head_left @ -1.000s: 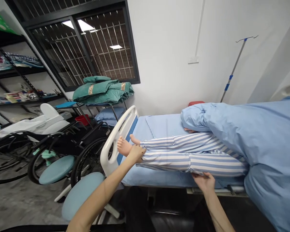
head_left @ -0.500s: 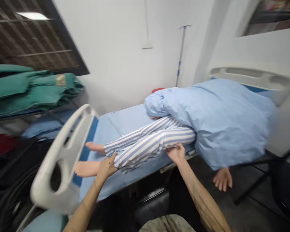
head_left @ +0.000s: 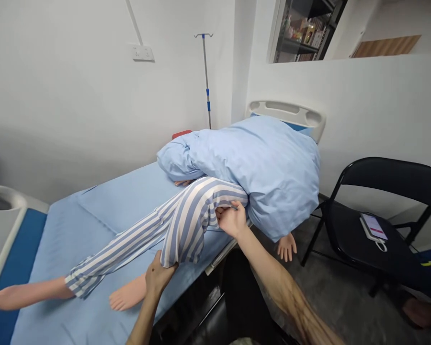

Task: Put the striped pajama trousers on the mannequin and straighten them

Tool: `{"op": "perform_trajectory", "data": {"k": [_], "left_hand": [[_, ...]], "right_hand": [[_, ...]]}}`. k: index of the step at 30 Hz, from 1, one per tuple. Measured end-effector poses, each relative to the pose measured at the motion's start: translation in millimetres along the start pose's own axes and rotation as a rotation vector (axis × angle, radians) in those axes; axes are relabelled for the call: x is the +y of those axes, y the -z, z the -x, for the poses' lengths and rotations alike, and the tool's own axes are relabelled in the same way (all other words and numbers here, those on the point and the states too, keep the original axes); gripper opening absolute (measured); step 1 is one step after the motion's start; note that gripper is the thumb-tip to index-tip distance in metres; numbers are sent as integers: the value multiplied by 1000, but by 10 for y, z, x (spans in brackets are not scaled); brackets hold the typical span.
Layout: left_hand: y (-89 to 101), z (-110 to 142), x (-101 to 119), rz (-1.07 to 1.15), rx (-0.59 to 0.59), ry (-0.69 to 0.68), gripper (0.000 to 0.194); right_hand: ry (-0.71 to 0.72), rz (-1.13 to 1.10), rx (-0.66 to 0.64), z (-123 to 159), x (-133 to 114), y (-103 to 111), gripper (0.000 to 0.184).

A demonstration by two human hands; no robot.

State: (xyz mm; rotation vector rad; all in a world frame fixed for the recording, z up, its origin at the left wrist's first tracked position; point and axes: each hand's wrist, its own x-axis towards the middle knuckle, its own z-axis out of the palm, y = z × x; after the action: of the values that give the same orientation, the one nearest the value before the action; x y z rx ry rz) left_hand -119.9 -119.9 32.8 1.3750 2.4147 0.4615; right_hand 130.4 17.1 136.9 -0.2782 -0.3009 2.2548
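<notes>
On the blue-sheeted bed (head_left: pixel 66 237) lies what looks like a care manikin in blue-and-white striped trousers (head_left: pixel 190 215). Its near leg is bent, with the bare foot (head_left: pixel 129 293) on the sheet; the far leg (head_left: pixel 124 249) is stretched out. My left hand (head_left: pixel 160 274) is closed around the near lower leg at the trouser cuff. Tucked beneath the bent knee and thigh, my right hand (head_left: pixel 233 218) grips from below, its fingers partly hidden. A bunched light-blue quilt (head_left: pixel 262 158) covers the upper body, and a manikin hand (head_left: pixel 286 247) hangs out below it.
A black folding chair (head_left: pixel 348 235) with a phone (head_left: pixel 373 226) on it stands to the right. Behind the bed are an IV pole (head_left: pixel 206 67) and a red object (head_left: pixel 181 134). The footboard (head_left: pixel 7 239) is at left, the headboard (head_left: pixel 287 111) at the far end. A person's foot (head_left: pixel 422 311) shows lower right.
The near leg has gone from nearly straight to bent, its knee raised and its foot drawn toward the hips by my left hand. My view has turned right, bringing the chair into sight.
</notes>
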Motion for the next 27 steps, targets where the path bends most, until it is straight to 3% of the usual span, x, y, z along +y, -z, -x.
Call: {"op": "perform_trajectory", "data": {"k": [5,10,17,21,27], "left_hand": [[-217,-6,2,-27,-13,71,27],[-155,14,-71,10,-21,10,26],[164,165,-348,-138,-4,-13,33],[440,283,-739,-264,11,-5,29],[1057,477,-1395,-499,-17,-41,40]], "right_hand": [[7,19,59,-16,51,1,25],[23,59,82,-2,85,-37,30],[31,34,165,18,245,9,27],[33,24,217,7,443,176,21],[33,17,308,-30,905,469,14]]}}
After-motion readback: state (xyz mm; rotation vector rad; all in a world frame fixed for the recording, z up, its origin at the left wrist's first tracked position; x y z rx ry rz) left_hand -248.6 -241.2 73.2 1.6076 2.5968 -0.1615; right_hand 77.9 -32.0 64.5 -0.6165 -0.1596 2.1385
